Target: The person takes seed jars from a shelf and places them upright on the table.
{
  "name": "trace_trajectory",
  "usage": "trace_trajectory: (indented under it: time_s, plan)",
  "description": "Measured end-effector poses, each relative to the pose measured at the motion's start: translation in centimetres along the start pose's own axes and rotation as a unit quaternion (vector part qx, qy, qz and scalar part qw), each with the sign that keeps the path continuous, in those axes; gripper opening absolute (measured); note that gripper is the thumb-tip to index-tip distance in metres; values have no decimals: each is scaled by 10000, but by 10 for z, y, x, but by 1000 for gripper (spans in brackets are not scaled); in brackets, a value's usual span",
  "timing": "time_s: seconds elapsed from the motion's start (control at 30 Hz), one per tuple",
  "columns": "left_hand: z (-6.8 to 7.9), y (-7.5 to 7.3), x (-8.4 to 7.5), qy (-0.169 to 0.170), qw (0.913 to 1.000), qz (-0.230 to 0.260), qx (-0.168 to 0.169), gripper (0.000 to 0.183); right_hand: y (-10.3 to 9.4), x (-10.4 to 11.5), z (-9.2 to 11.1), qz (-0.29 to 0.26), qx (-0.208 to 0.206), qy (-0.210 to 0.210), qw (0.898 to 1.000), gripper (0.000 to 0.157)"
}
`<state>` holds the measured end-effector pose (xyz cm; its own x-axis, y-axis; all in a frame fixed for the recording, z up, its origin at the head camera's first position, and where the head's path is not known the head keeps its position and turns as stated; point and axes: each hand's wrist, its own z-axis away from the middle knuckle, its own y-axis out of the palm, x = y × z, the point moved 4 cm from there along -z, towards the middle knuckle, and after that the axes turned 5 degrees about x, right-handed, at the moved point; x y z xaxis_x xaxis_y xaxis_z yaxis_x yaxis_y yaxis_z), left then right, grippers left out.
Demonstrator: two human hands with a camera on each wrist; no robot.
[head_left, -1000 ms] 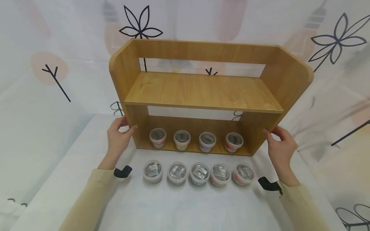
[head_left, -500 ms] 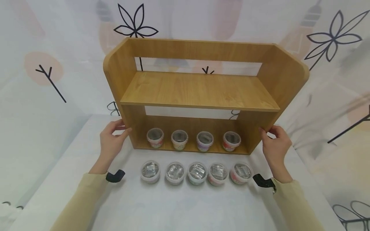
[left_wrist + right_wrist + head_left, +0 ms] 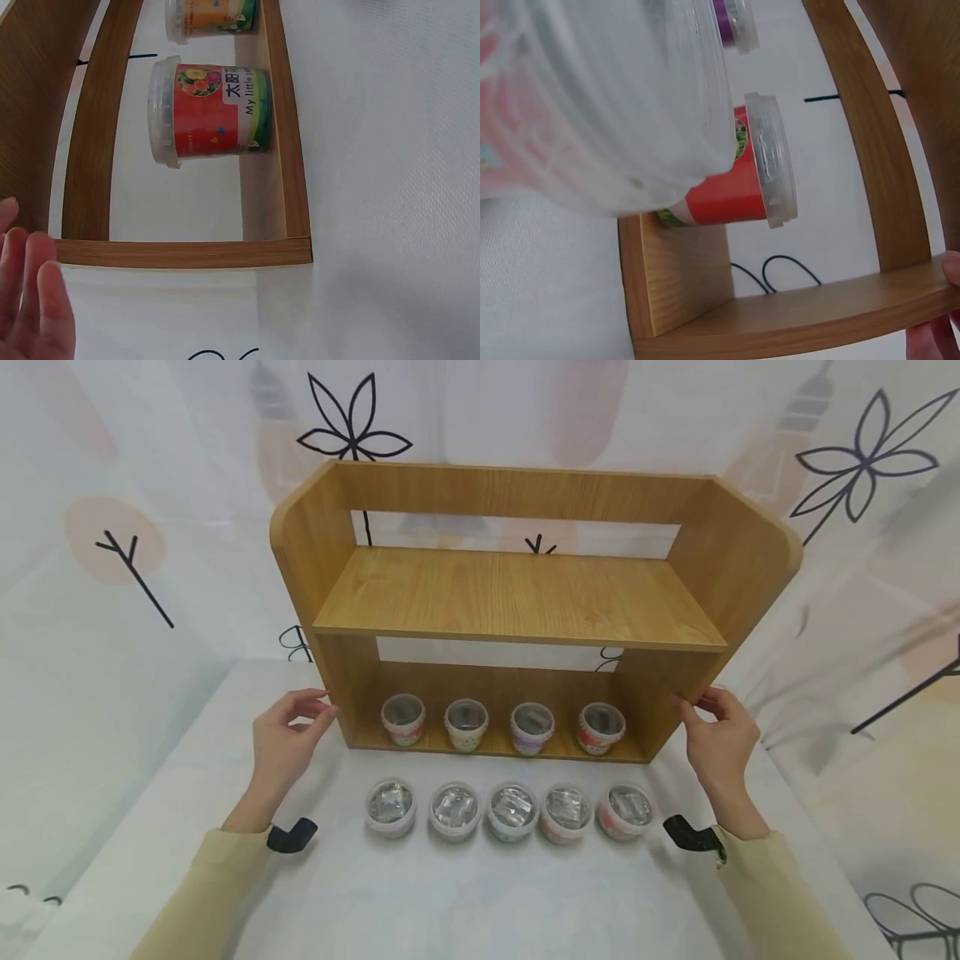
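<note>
A two-tier wooden shelf (image 3: 517, 597) stands on the white table, with several small lidded cups on its lower board. My right hand (image 3: 722, 739) pinches the front edge of its right side panel between thumb and fingers. In the right wrist view those fingers (image 3: 930, 341) show at the panel's edge. By the left side panel is my left hand (image 3: 285, 743), its fingers (image 3: 54, 304) loosely extended and its fingertips right at the panel's edge. Nearest that hand on the lower board is a red-labelled cup (image 3: 405, 718); a second red-labelled cup (image 3: 602, 728) is at the right end.
In front of the shelf, several more cups with clear lids stand in a row, from the leftmost cup (image 3: 391, 807) to the rightmost cup (image 3: 625, 811). A white patterned cloth (image 3: 480, 410) hangs behind. White table surface (image 3: 465, 902) extends toward me.
The whole scene has shifted slightly left in the head view. My left hand has loosened from the left panel and moved a little outward and down. My right hand keeps its hold.
</note>
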<state>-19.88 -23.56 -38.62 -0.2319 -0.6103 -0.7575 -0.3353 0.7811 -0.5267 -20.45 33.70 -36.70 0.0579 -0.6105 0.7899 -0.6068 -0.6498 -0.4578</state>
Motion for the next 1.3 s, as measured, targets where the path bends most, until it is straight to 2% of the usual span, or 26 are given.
trace_trajectory:
  time_s: [0.07, 0.23, 0.33, 0.6, 0.93, 1.13, 1.3]
  plan:
    - [1, 2, -2, 87, 9997, 37, 221, 36, 0, 1, 1, 34, 31, 26, 10000, 34]
    - [2, 11, -3, 309, 9940, 226, 1027, 40, -1, -1, 0, 31, 74, 97, 9999, 37]
    - [2, 18, -2, 330, 9905, 337, 1289, 41, -1, -1, 1, -20, 115, 159, 9998, 39]
    - [0, 33, -8, 508, 9817, 679, 1707, 42, -2, -2, 2, -68, 121, 151, 9998, 41]
    - [-6, 53, -11, 683, 9717, 817, 2110, 49, -2, 0, 2, -57, 115, 147, 9998, 41]
    - [-11, 62, -15, 876, 9680, 743, 2232, 55, -2, -2, 1, -89, 62, 32, 9999, 40]
    - [-13, 69, -15, 844, 9687, 443, 2294, 55, -2, -3, 2, -174, 29, -64, 9998, 38]
